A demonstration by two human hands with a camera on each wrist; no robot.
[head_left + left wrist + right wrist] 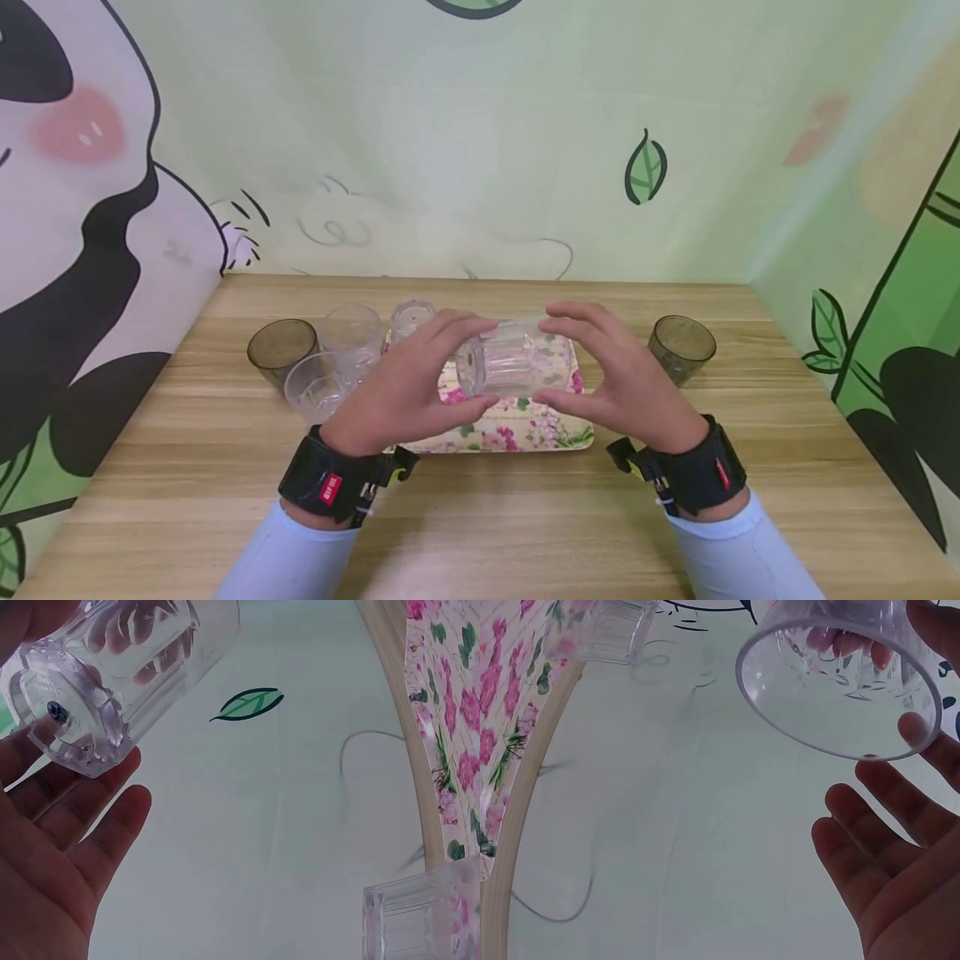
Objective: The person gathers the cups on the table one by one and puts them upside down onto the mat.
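A clear faceted glass (517,358) lies sideways in the air over a floral tray (491,450), held between both hands. Its thick base points left and its open rim points right. My left hand (420,383) grips the base end with thumb below and fingers above. At the rim end, my right hand (615,375) holds the glass between thumb and fingertips. The left wrist view shows the glass's base (71,724) with a small dark mark at its centre. In the right wrist view, the round rim (810,742) meets the fingertips.
Another clear faceted glass (412,317) stands at the tray's far left corner. Left of the tray are two clear cups, one farther back (351,325) and one nearer (315,387), beside a dark tinted cup (282,354). A second dark tinted cup (681,346) stands at the right.
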